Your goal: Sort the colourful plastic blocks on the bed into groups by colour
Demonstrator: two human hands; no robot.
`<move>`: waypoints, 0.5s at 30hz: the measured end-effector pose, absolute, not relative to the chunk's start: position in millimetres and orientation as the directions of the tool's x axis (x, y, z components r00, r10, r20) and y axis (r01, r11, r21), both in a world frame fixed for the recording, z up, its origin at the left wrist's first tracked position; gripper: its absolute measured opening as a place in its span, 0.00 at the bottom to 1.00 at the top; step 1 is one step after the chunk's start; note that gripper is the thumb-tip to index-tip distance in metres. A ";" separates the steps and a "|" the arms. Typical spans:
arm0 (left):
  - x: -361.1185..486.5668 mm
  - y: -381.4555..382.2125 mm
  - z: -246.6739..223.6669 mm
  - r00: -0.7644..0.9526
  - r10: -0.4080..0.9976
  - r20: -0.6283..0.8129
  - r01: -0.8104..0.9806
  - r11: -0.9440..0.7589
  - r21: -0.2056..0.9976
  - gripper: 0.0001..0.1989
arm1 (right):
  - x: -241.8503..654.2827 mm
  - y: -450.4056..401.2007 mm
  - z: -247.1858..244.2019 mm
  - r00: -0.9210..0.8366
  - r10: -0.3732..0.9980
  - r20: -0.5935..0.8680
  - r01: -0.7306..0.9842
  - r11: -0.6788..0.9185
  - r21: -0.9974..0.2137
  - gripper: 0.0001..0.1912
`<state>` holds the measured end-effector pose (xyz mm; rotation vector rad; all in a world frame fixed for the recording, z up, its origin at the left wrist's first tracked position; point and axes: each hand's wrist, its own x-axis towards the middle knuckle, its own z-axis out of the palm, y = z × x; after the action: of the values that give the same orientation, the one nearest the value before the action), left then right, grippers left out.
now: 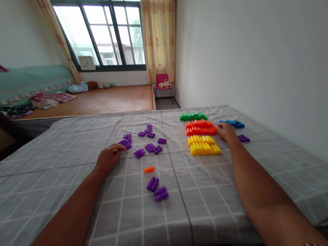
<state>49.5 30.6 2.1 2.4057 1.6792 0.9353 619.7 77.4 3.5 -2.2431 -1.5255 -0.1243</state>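
My left hand point(110, 157) rests on the checked cloth, its curled fingertips at a cluster of purple pieces point(125, 143); whether they grip one is too small to tell. My right hand point(225, 132) reaches to the right end of the stacked red-orange pieces point(201, 128), fingers bent together, with anything between them hidden. Yellow pieces point(203, 146) are stacked nearer, green pieces point(193, 117) farther off, and blue pieces point(234, 124) lie beyond my right hand. More purple pieces point(161, 194) are scattered mid-table, beside one orange piece point(148, 169).
The table point(126, 223) has a grey checked cloth. A few purple pieces point(243, 138) lie right of my right wrist. Behind stand a low bed platform point(118, 99), a pink chair point(162, 80) and a window. A white wall borders the right side.
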 end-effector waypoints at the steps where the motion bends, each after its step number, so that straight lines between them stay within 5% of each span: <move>1: 49.9 30.2 2.6 0.221 0.871 0.439 0.833 -0.403 0.379 0.15 | 619.9 77.2 4.4 0.385 0.875 0.293 0.911 -0.309 -0.273 0.14; 15: 50.1 29.2 4.8 0.224 0.879 0.421 0.842 -0.392 0.371 0.16 | 624.2 73.5 7.0 0.261 0.949 0.176 0.953 -0.225 -0.203 0.15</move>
<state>50.1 29.2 4.8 2.4068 1.6944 0.8987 624.2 73.5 7.0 -2.2666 -1.7608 -0.0212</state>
